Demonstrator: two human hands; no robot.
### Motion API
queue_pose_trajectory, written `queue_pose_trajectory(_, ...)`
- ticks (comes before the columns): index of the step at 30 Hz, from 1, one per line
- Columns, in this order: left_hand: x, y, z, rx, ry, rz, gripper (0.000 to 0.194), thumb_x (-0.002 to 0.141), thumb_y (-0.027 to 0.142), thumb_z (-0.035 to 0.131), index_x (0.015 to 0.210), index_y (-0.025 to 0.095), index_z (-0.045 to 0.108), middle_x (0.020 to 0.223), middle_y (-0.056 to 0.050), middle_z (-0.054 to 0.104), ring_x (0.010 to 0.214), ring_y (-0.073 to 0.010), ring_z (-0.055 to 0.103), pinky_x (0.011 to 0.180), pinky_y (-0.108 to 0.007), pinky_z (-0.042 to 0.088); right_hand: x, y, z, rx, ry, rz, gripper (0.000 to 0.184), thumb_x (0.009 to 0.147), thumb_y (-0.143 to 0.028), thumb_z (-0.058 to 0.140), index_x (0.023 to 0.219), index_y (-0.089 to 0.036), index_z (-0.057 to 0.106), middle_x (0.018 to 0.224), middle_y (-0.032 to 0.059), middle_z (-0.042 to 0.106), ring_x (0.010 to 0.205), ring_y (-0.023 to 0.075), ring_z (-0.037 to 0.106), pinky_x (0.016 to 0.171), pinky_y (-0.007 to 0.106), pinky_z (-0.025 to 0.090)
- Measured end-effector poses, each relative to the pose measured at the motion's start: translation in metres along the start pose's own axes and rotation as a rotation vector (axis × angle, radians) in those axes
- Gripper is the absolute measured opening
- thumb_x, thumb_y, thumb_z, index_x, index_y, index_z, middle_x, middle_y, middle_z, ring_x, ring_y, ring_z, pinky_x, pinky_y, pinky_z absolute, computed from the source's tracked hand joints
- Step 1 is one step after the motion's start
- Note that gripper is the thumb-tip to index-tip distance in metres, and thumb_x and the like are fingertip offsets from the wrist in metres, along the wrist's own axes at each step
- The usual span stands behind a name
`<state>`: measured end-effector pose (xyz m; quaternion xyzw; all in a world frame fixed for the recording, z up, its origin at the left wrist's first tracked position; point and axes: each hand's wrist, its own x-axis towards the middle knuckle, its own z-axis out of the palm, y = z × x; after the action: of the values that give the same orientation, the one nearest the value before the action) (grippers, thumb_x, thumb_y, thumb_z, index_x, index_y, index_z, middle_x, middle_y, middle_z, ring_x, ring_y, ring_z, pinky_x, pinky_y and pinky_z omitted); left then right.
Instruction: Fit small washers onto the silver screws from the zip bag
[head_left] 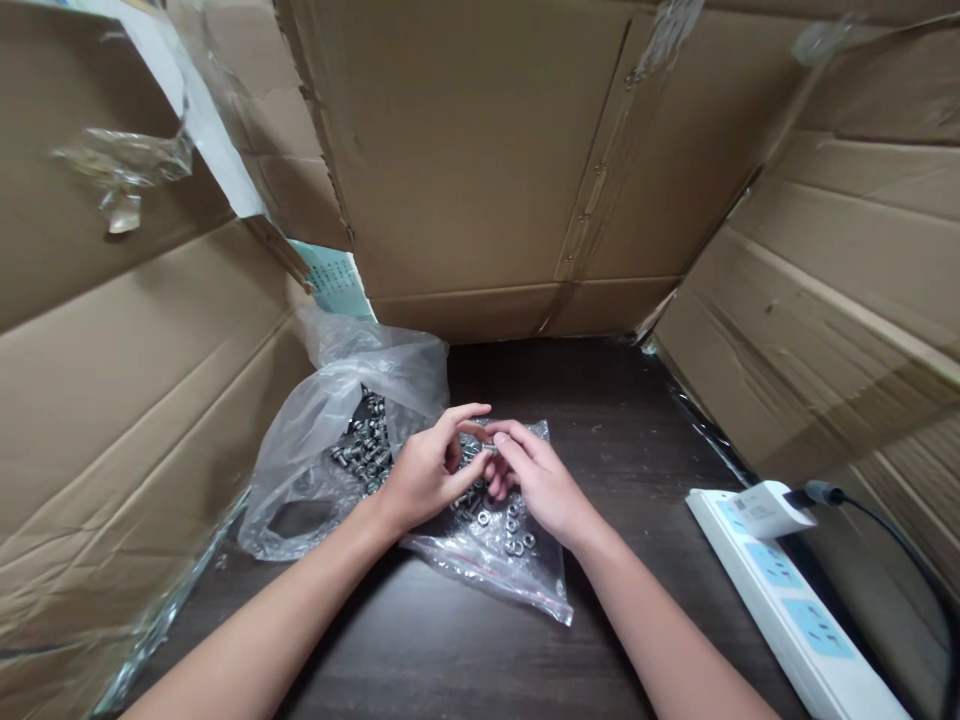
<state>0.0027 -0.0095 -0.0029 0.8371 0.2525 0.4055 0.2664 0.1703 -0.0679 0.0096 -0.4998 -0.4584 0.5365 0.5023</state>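
Observation:
Above a clear zip bag, my left hand (427, 468) and my right hand (541, 482) meet at the fingertips. Between them is a small shiny metal fastener (489, 449), pinched by both hands; its exact kind is too small to tell. Loose metal nuts (484, 518) lie on the zip bag (480, 562), with more small metal parts partly hidden under my hands. Left of my left hand, a cloudy plastic bag (289, 455) lies open around a heap of bolts (367, 448).
Cardboard walls (480, 150) enclose the dark wooden table (600, 400) at the back and both sides. On the right lies a white power strip (765, 590) with a plugged-in adapter (766, 510) and a black cable (892, 530).

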Motion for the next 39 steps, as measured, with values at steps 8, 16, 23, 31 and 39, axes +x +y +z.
queue_pose_trajectory(8,-0.0005,0.0017,0.0003,-0.007,0.000,0.000,0.050,0.090,0.019,0.062,0.137,0.018,0.046,0.099,-0.005,0.074,0.051,-0.0051,0.048,0.052,-0.016,0.046,-0.0024,-0.0035,0.0001,-0.017,0.021,-0.075,0.031,0.082,-0.041,0.070,0.106,-0.022,0.063,0.094,0.0029,0.064,0.067,0.0135,0.060,0.055,0.027,0.051)
queue_pose_trajectory(16,0.0004,0.0016,0.0002,-0.008,0.017,0.014,0.050,0.090,0.018,0.063,0.137,0.019,0.046,0.100,-0.005,0.073,0.051,-0.0047,0.047,0.052,-0.016,0.045,-0.0015,-0.0041,-0.0012,0.026,0.041,-0.067,0.032,0.080,-0.038,0.073,0.107,-0.023,0.064,0.099,0.0034,0.064,0.072,0.0144,0.063,0.056,0.026,0.053)
queue_pose_trajectory(23,0.0017,0.0030,0.0004,-0.009,0.026,0.043,0.051,0.089,0.016,0.064,0.137,0.020,0.046,0.099,-0.002,0.073,0.052,-0.0038,0.048,0.053,-0.015,0.046,-0.0027,-0.0069,-0.0060,0.119,0.036,0.070,0.031,0.086,-0.047,0.067,0.097,-0.019,0.064,0.072,0.0002,0.062,0.061,0.0131,0.061,0.056,0.027,0.052)
queue_pose_trajectory(31,0.0003,0.0027,0.0013,-0.025,0.028,0.051,0.049,0.089,0.016,0.064,0.135,0.018,0.048,0.099,-0.004,0.073,0.050,-0.0032,0.046,0.052,-0.015,0.045,-0.0010,-0.0051,-0.0070,0.193,0.012,0.039,0.042,0.074,-0.039,0.083,0.106,-0.019,0.066,0.079,0.0023,0.071,0.068,0.0149,0.068,0.064,0.028,0.058)
queue_pose_trajectory(39,0.0006,0.0008,0.0018,0.004,0.051,0.060,0.051,0.088,0.014,0.064,0.136,0.021,0.048,0.101,-0.001,0.073,0.052,-0.0033,0.045,0.054,-0.014,0.045,-0.0017,-0.0046,-0.0076,0.216,0.006,-0.057,0.040,0.070,-0.032,0.087,0.106,-0.020,0.073,0.109,0.0073,0.075,0.099,0.0201,0.071,0.079,0.030,0.061)
